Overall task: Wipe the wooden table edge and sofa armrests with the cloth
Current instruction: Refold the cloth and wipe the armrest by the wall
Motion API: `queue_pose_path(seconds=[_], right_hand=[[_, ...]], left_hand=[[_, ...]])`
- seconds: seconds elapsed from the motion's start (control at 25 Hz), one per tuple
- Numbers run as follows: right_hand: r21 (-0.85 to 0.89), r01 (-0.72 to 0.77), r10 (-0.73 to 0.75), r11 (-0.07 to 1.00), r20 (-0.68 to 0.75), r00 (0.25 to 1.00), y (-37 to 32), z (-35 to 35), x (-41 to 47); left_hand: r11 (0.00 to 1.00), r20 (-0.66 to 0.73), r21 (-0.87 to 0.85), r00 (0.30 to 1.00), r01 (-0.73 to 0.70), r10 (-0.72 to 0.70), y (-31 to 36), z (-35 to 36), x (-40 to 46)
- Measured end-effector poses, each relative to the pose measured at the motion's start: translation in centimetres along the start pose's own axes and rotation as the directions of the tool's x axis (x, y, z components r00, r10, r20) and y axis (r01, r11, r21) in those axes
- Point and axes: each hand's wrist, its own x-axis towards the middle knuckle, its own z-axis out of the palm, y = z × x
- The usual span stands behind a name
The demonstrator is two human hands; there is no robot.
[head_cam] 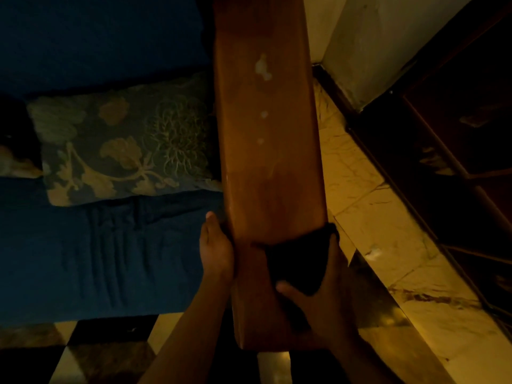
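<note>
A long brown wooden sofa armrest (266,139) runs from the top of the view down toward me, with pale spots on its upper part. A dark cloth (299,261) lies over the armrest's near right side. My right hand (324,303) presses on the cloth and grips it, thumb on the wood at the cloth's lower edge. My left hand (216,250) rests flat against the armrest's left side, fingers pointing away from me, holding nothing else.
Left of the armrest is the blue sofa seat (97,253) with a floral cushion (124,145). To the right are a pale tiled floor (368,212), a wall corner (360,51) and a dark wooden cabinet (457,148).
</note>
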Motion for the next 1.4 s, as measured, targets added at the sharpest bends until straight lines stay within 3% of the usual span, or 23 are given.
queue_pose_path(seconds=[0.2,0.32,0.4,0.44,0.52,0.56,0.6,0.64,0.68,0.8,0.88,1.04,1.12,1.16,1.2,1.24,1.4], right_hand=[[-0.116,0.043,-0.066,0.992,-0.199,0.978,-11.8,-0.4,18.6],[0.150,0.082,-0.066,0.985,-0.114,0.991,-17.5,-1.9,28.7],[0.199,0.123,-0.103,0.972,-0.110,0.989,-17.7,-2.4,29.3],[0.142,0.160,-0.141,0.977,-0.132,0.981,-16.6,-2.1,27.8],[-0.200,0.232,-0.262,0.952,-0.140,0.955,-12.8,-1.1,21.7],[-0.444,0.305,-0.379,0.843,-0.085,0.921,-10.6,0.1,17.6],[-0.633,0.401,-0.495,0.662,0.032,0.868,-8.7,1.4,13.6],[-0.706,0.480,-0.561,0.520,0.141,0.815,-7.7,2.8,10.9],[-0.725,0.532,-0.588,0.437,0.218,0.779,-7.5,4.1,9.7],[-0.726,0.588,-0.606,0.358,0.298,0.737,-11.5,6.6,13.6],[-0.752,0.495,-0.602,0.436,0.165,0.782,-16.8,6.8,20.2],[-0.662,0.222,-0.357,0.716,-0.073,0.931,-25.1,2.9,34.1],[-0.426,0.169,-0.228,0.889,-0.092,0.969,-27.0,-0.4,38.2],[-0.225,0.168,-0.196,0.960,-0.105,0.975,-27.2,-1.7,39.1],[-0.046,0.164,-0.168,0.985,-0.118,0.979,-27.1,-2.5,39.2],[0.010,0.146,-0.143,0.989,-0.131,0.981,-26.3,-2.6,38.9],[-0.145,0.131,-0.150,0.981,-0.134,0.979,-23.0,-1.0,34.0]], left_hand=[[1.000,0.033,0.019,0.999,-0.020,0.020,1.7,-0.2,0.7],[0.992,0.051,0.064,0.993,-0.105,0.102,2.2,-0.6,2.0],[0.995,0.059,0.020,0.994,-0.095,0.094,2.5,-0.7,2.8],[0.997,0.060,-0.022,0.995,-0.080,0.081,2.7,-0.8,3.0],[0.993,0.059,-0.109,0.997,-0.052,0.059,3.2,-0.7,3.4],[0.989,0.063,-0.140,0.997,-0.042,0.051,3.6,-0.6,3.8],[0.987,0.078,-0.155,0.996,-0.033,0.046,3.9,-0.6,4.1],[0.987,0.102,-0.158,0.994,-0.029,0.045,4.2,-0.6,4.3],[0.986,0.123,-0.164,0.991,-0.029,0.049,4.4,-0.8,4.5],[0.978,0.143,-0.206,0.988,-0.029,0.060,5.8,-1.4,4.8],[0.972,0.166,-0.231,0.982,-0.045,0.085,7.6,-1.4,5.5],[0.958,0.259,-0.172,0.927,-0.232,0.271,11.3,-0.3,6.9],[0.947,0.291,-0.088,0.902,-0.308,0.320,12.7,0.3,7.5],[0.941,0.270,-0.071,0.902,-0.330,0.336,13.5,0.8,7.9],[0.940,0.243,-0.072,0.908,-0.334,0.342,14.3,1.4,8.3],[0.940,0.208,-0.051,0.917,-0.337,0.340,14.9,2.0,8.5],[0.961,-0.056,0.088,0.962,-0.262,0.267,16.6,4.0,8.9]])
